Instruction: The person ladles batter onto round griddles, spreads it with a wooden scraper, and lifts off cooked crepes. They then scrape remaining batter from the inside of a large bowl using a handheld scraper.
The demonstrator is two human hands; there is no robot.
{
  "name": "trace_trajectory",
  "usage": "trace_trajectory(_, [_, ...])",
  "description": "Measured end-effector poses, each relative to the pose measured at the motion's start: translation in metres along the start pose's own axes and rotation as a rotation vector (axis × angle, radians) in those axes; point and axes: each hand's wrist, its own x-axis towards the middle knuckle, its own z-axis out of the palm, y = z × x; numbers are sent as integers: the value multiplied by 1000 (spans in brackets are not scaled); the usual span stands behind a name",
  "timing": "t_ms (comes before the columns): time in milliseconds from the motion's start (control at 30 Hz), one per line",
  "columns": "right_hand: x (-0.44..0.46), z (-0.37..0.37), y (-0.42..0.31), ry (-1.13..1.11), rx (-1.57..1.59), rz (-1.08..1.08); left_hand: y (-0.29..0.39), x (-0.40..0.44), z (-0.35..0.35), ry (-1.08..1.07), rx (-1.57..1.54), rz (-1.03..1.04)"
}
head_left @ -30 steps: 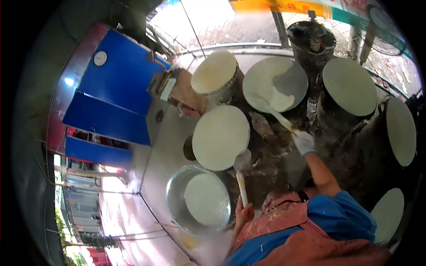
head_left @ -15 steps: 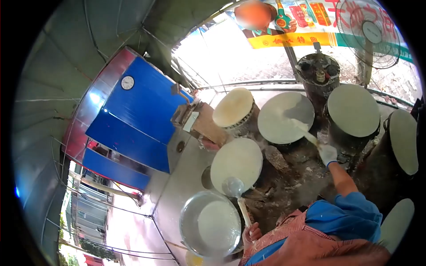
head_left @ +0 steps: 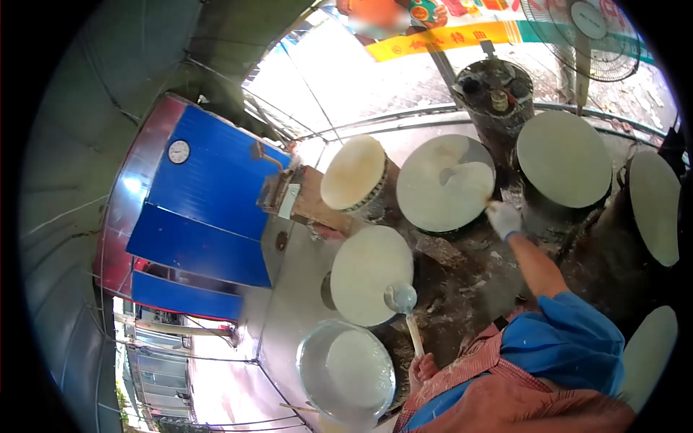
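My left hand [head_left: 424, 369] is wrapped round the pale handle of a metal ladle [head_left: 401, 296], whose bowl hangs by the lower right edge of a batter-coated round griddle [head_left: 368, 270]. Below it stands a large metal basin [head_left: 302, 368] of white batter. My right hand [head_left: 504, 219], in a white glove, is closed at the near edge of another round griddle [head_left: 411, 195]. It grips a batter spreader [head_left: 489, 205]; its blade blends into the white batter. A dark, uncoated patch shows on that griddle's upper part.
More round griddles stand around: a browned one [head_left: 354, 173] at left and pale ones [head_left: 563, 159] at right. Behind is a sooty drum [head_left: 498, 90] with small items on top, and a fan [head_left: 588, 22]. A wooden box [head_left: 325, 198] sits left of the griddles.
My right hand has moved left to the griddle's edge, and batter now covers more of its right side. The ladle has shifted slightly right. The whole view has shifted.
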Motion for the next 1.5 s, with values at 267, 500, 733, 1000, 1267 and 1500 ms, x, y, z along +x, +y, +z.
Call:
trace_trajectory(267, [28,-20,70,-8,-39,62,-2,45,8,69,-16,-57])
trace_trajectory(500, [-32,-34,82,-360,-97,41,-13,81,14,96,-77,-70])
trace_trajectory(733, [183,9,52,-117,248,141,-13,86,31,142,-80,-84])
trace_trajectory(1000, [62,33,10,-264,217,125,10,73,31,152,-103,-128])
trace_trajectory(1267, [-10,57,28,-128,1014,560,35,63,59,159,-185,-177])
trace_trajectory(1500, [100,-23,55,11,389,363,75,79,40,60,-155,-300])
